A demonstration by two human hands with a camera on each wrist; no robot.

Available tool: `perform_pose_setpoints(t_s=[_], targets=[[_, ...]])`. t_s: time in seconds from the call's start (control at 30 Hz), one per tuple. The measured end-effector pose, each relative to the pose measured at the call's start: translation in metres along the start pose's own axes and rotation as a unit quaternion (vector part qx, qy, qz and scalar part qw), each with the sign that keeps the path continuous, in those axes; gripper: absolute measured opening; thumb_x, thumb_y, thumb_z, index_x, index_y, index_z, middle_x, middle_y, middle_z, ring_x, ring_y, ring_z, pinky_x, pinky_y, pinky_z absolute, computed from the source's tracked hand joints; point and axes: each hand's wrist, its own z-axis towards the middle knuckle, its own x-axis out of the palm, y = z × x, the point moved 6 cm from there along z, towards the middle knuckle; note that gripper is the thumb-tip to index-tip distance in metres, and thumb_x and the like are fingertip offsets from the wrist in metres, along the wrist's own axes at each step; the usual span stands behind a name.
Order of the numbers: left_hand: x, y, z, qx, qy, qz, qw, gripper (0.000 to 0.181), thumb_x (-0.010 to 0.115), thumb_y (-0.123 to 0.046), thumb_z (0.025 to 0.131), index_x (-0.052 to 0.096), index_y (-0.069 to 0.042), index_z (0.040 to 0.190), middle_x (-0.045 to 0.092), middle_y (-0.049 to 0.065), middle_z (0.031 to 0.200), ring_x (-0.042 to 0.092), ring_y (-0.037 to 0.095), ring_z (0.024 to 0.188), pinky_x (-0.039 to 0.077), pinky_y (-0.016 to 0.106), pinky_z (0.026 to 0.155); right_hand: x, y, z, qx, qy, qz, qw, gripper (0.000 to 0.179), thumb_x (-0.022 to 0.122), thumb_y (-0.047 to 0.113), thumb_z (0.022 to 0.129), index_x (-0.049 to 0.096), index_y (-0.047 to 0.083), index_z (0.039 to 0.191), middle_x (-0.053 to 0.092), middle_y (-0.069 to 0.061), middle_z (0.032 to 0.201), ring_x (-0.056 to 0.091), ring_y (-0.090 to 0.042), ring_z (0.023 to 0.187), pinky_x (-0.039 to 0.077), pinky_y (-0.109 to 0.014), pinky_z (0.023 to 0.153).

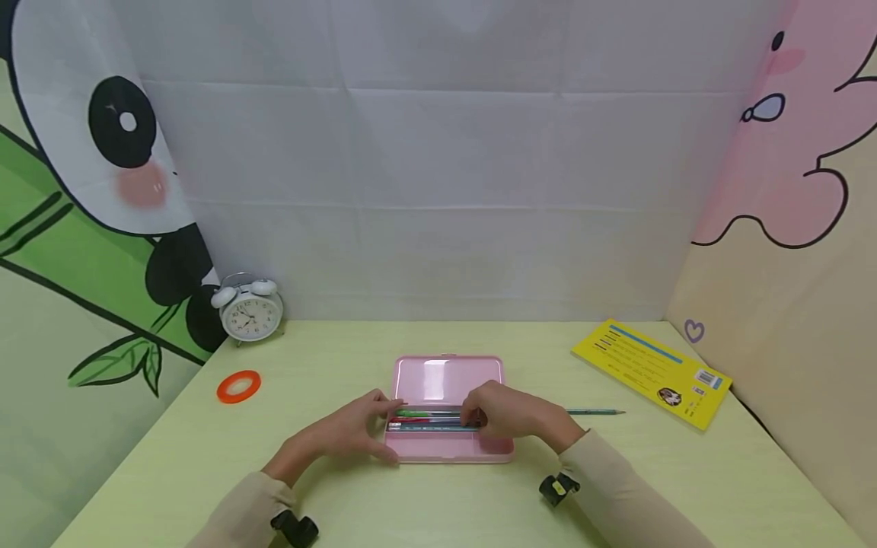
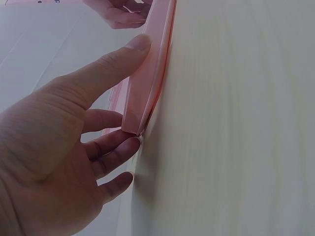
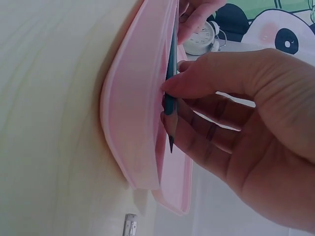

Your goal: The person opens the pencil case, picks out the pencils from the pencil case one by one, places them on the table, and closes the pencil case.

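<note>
An open pink pencil case [image 1: 445, 449] lies mid-table, its lid [image 1: 448, 380] tipped back. Several pencils or pens [image 1: 425, 414] lie inside. My left hand [image 1: 346, 428] holds the case's left end; in the left wrist view the thumb [image 2: 118, 61] presses the front wall and the fingers reach round the end. My right hand [image 1: 510, 411] pinches a dark green pencil [image 3: 171, 105] near its sharpened tip, at the case's opening. In the head view that pencil [image 1: 432, 428] lies lengthwise along the case, its tip hidden by the right hand.
Another pencil [image 1: 596, 412] lies on the table to the right, its near part hidden by the right arm. A yellow book [image 1: 651, 373] lies at the back right. An orange ring [image 1: 238, 387] and a white alarm clock [image 1: 250, 313] are at the left. A white sheet [image 1: 445, 190] hangs behind.
</note>
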Motion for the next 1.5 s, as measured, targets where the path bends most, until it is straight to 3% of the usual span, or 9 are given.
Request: perform_pose_setpoints(t_s=[0.37, 0.63, 0.8, 1.13, 1.5], targets=[[0.001, 0.001, 0.000, 0.004, -0.003, 0.008, 1.0000, 0.092, 0.090, -0.039, 0.072, 0.051, -0.001, 0.145, 0.048, 0.002, 0.107, 0.044, 0.021, 0.103, 0.037, 0.033, 0.085, -0.007, -0.005, -0.005, 0.042, -0.007, 0.010, 0.9990, 0.035, 0.069, -0.011, 0.079, 0.079, 0.012, 0.104, 0.065, 0.005, 0.089, 0.057, -0.011, 0.078, 0.050, -0.024, 0.070], [0.001, 0.002, -0.001, 0.003, -0.002, 0.008, 1.0000, 0.091, 0.090, -0.040, 0.072, 0.051, -0.003, 0.145, 0.047, 0.001, 0.107, 0.044, 0.021, 0.103, 0.038, 0.034, 0.085, -0.010, -0.004, -0.003, 0.018, -0.027, -0.023, 0.9992, 0.022, 0.073, -0.002, 0.083, 0.080, 0.009, 0.100, 0.065, 0.008, 0.083, 0.056, -0.009, 0.073, 0.049, -0.022, 0.067], [0.001, 0.001, -0.001, -0.001, -0.001, 0.010, 0.9999, 0.091, 0.090, -0.041, 0.072, 0.051, -0.003, 0.146, 0.047, 0.001, 0.106, 0.044, 0.021, 0.103, 0.038, 0.034, 0.084, -0.013, -0.003, -0.004, 0.024, -0.030, -0.032, 0.9987, 0.013, 0.077, 0.006, 0.083, 0.080, 0.009, 0.096, 0.063, 0.011, 0.079, 0.056, -0.009, 0.072, 0.049, -0.022, 0.067], [0.001, 0.003, 0.000, -0.005, -0.002, 0.016, 0.9999, 0.092, 0.090, -0.041, 0.072, 0.050, -0.005, 0.146, 0.046, 0.000, 0.105, 0.044, 0.020, 0.102, 0.038, 0.034, 0.083, -0.015, -0.002, -0.009, 0.034, -0.004, -0.025, 0.9991, 0.012, 0.077, 0.001, 0.083, 0.079, 0.005, 0.094, 0.062, 0.008, 0.075, 0.056, -0.009, 0.068, 0.047, -0.022, 0.064], [0.000, 0.002, 0.000, -0.008, 0.000, 0.014, 0.9999, 0.091, 0.090, -0.041, 0.072, 0.051, -0.006, 0.146, 0.047, 0.002, 0.108, 0.044, 0.021, 0.104, 0.038, 0.036, 0.084, -0.020, 0.002, -0.012, 0.010, -0.003, -0.016, 0.9998, 0.024, 0.071, -0.005, 0.084, 0.079, 0.004, 0.104, 0.068, 0.001, 0.083, 0.056, -0.009, 0.072, 0.047, -0.021, 0.065]])
